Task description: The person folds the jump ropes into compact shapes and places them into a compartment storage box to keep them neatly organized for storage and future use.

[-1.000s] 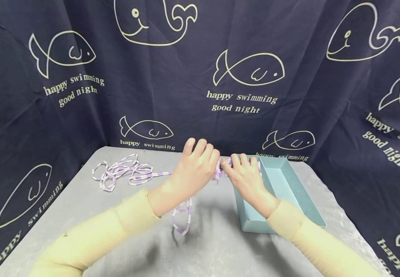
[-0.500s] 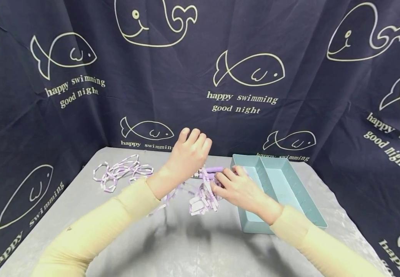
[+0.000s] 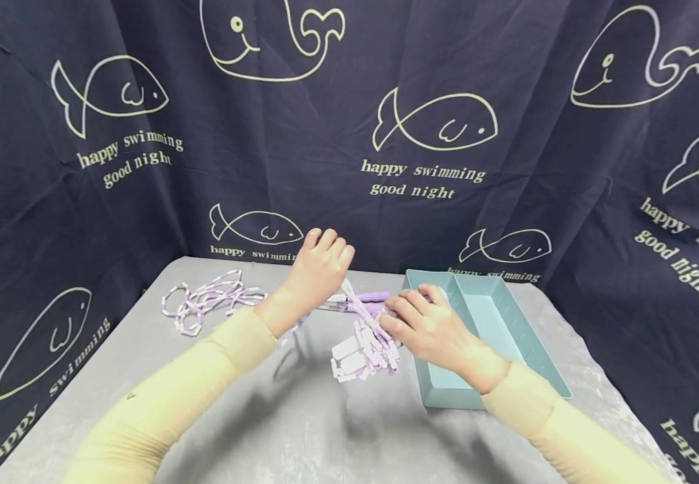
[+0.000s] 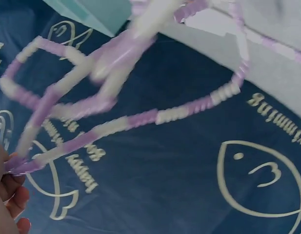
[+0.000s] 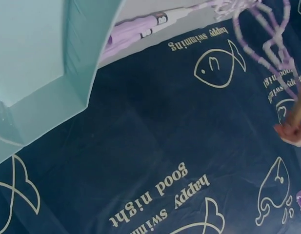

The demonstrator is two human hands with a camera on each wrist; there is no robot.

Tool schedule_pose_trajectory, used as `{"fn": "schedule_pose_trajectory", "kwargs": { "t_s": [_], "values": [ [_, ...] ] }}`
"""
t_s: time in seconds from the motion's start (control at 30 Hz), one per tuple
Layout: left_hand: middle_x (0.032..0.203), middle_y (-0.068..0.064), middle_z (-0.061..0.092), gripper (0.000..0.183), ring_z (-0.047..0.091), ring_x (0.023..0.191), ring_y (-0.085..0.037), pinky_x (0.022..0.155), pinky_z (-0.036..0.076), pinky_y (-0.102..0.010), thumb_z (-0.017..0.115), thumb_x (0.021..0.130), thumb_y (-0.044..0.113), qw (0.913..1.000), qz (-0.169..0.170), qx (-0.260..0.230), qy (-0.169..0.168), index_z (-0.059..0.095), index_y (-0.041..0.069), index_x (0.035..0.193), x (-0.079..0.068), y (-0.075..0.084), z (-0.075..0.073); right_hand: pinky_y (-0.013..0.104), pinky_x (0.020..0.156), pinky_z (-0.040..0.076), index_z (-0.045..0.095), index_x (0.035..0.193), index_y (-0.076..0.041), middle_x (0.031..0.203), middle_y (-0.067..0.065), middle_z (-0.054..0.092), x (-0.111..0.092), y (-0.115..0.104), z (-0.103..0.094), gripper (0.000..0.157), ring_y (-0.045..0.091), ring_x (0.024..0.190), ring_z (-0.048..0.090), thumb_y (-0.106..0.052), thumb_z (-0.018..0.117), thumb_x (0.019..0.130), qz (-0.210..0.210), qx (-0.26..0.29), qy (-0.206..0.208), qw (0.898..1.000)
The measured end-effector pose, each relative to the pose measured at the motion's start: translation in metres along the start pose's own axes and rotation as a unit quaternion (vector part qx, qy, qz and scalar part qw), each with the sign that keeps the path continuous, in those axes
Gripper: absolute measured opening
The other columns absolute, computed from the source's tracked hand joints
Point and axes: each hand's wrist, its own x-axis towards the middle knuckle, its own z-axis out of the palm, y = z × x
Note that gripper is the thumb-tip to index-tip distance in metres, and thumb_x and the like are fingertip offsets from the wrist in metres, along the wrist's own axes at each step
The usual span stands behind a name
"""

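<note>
Left hand point(image 3: 318, 270) with beaded rope point(image 4: 172, 115), pinch visible from left wrist, not head.

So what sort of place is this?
Probably a small curtained work booth, though the wider room is unseen. A navy curtain printed with fish and whales hangs behind and beside a grey table, where the left hand pinches a beaded rope.
</note>
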Motion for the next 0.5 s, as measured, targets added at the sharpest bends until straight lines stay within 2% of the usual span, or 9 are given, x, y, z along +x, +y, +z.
{"fn": "schedule_pose_trajectory", "kwargs": {
  "t_s": [0.23,0.4,0.5],
  "values": [
    [0.077,-0.006,0.056,0.014,0.047,0.085,-0.025,0.084,0.034,-0.042,0.045,0.085,0.007,0.9978,-0.033,-0.006,-0.058,0.059,0.008,0.080,-0.016,-0.011,0.016,0.044,0.070,0.044,0.054,0.088,-0.011,0.088,0.004,0.064,0.001,0.001,-0.007,0.012,0.022,0.077,0.058,-0.002,0.045,0.088,0.039,0.003,0.022,0.999],
    [0.079,-0.007,0.057,0.012,0.048,0.088,-0.027,0.085,0.034,-0.042,0.048,0.085,0.009,0.9933,-0.039,-0.008,-0.109,0.058,0.008,0.081,-0.031,-0.018,0.027,0.043,0.070,0.044,0.056,0.084,-0.009,0.085,0.003,0.064,0.002,0.003,-0.011,0.014,0.023,0.075,0.059,-0.003,0.045,0.089,0.091,0.014,0.022,0.996],
    [0.080,-0.006,0.057,0.009,0.047,0.091,-0.027,0.087,0.033,-0.042,0.051,0.085,0.009,0.9889,-0.042,-0.008,-0.142,0.058,0.008,0.082,-0.041,-0.022,0.033,0.043,0.069,0.043,0.056,0.087,-0.007,0.085,0.006,0.063,0.004,0.006,-0.013,0.012,0.025,0.074,0.059,-0.002,0.046,0.088,0.111,0.015,0.035,0.993]
  ]
}}
